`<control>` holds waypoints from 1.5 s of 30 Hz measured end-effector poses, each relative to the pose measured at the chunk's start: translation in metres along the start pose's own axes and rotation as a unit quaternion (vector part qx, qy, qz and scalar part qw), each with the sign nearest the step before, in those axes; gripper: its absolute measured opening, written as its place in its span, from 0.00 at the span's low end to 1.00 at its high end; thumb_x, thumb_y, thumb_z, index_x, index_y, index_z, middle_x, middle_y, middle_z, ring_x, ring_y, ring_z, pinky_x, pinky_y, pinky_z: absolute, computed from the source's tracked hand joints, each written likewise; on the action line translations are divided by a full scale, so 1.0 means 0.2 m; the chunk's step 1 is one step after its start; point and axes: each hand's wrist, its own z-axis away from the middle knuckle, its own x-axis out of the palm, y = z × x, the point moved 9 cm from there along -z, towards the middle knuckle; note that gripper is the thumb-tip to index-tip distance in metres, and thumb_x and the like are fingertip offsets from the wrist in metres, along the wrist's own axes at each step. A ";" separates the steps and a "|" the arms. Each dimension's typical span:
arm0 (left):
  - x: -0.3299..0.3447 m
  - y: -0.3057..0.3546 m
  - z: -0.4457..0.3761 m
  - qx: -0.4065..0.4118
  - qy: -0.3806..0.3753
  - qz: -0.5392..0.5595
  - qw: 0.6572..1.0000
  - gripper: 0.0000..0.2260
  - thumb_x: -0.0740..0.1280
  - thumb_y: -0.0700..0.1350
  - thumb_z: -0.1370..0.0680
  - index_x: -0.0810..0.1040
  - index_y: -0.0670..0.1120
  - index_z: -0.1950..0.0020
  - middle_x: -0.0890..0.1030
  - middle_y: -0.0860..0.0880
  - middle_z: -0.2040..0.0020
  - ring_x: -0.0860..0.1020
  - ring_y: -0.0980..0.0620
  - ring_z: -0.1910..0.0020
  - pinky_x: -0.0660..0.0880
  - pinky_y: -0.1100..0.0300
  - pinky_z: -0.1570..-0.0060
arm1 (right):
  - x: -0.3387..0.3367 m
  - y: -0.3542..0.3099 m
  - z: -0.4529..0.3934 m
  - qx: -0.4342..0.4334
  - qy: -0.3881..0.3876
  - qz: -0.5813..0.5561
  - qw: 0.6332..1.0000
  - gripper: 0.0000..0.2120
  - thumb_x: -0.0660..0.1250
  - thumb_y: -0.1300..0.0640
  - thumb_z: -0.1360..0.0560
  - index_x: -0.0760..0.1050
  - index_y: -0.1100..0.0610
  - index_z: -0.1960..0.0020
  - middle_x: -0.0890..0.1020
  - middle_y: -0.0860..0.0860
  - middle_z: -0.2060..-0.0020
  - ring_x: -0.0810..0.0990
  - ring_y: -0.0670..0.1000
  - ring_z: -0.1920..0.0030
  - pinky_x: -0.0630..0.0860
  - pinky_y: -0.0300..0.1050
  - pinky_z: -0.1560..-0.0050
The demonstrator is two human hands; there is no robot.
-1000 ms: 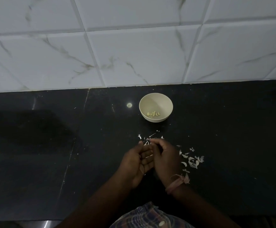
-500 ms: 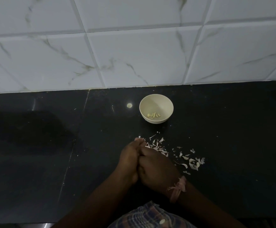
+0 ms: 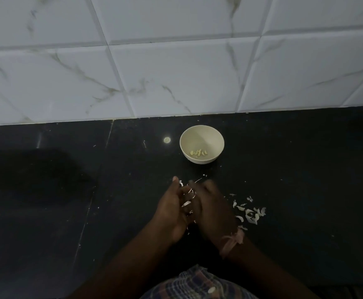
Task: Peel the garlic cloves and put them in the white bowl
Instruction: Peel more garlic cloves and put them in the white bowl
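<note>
The white bowl (image 3: 216, 138) stands on the black counter near the tiled wall, with several peeled garlic cloves (image 3: 198, 153) in its bottom. In front of it my two hands meet. My left hand (image 3: 169, 209) has its palm turned to the right and its fingers stretched out, with thin garlic skins (image 3: 186, 203) stuck on the palm and fingers. My right hand (image 3: 214, 209) lies against that palm, back up and motion-blurred, its fingertips hidden. Any clove between the hands is out of sight.
Loose garlic skins (image 3: 249, 214) lie scattered on the black counter (image 3: 306, 190) right of my right wrist, and a few specks lie near the bowl. A pink thread band (image 3: 232, 240) is tied round that wrist. The white tiled wall (image 3: 176, 72) rises behind.
My hands went from picking at the left palm to pressing together, then slid apart a little; the left fingers have straightened and skins now show on the palm. The bowl has not moved.
</note>
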 end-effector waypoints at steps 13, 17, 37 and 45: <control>-0.11 0.08 0.02 0.118 0.078 -0.027 0.989 0.04 0.71 0.35 0.22 0.81 0.33 0.51 0.83 0.40 0.65 0.81 0.51 0.72 0.78 0.62 0.72 | -0.08 0.03 -0.04 0.086 0.049 -0.071 0.993 0.18 0.60 0.59 0.18 0.73 0.57 0.29 0.78 0.53 0.37 0.77 0.52 0.35 0.70 0.40 0.38; -0.17 0.09 0.00 0.135 0.107 -0.064 0.983 0.07 0.75 0.39 0.23 0.81 0.37 0.56 0.82 0.41 0.65 0.79 0.48 0.68 0.78 0.61 0.71 | -0.08 0.14 -0.01 0.192 0.056 -0.263 0.944 0.05 0.70 0.61 0.22 0.78 0.54 0.47 0.84 0.49 0.55 0.85 0.48 0.55 0.83 0.48 0.51; 0.05 0.13 0.19 0.233 -0.037 -0.035 0.971 0.05 0.70 0.36 0.22 0.86 0.39 0.51 0.86 0.37 0.55 0.86 0.44 0.59 0.82 0.56 0.61 | -0.12 0.13 0.06 0.225 0.102 -0.464 0.851 0.04 0.69 0.60 0.21 0.83 0.57 0.52 0.86 0.52 0.63 0.83 0.51 0.62 0.81 0.49 0.59; 0.05 0.08 0.12 0.158 -0.048 0.017 0.986 0.08 0.65 0.37 0.20 0.84 0.37 0.48 0.85 0.42 0.56 0.84 0.51 0.59 0.81 0.60 0.61 | -0.11 0.13 0.06 0.205 0.099 -0.431 0.873 0.04 0.69 0.59 0.21 0.83 0.55 0.51 0.87 0.54 0.58 0.85 0.54 0.56 0.82 0.56 0.52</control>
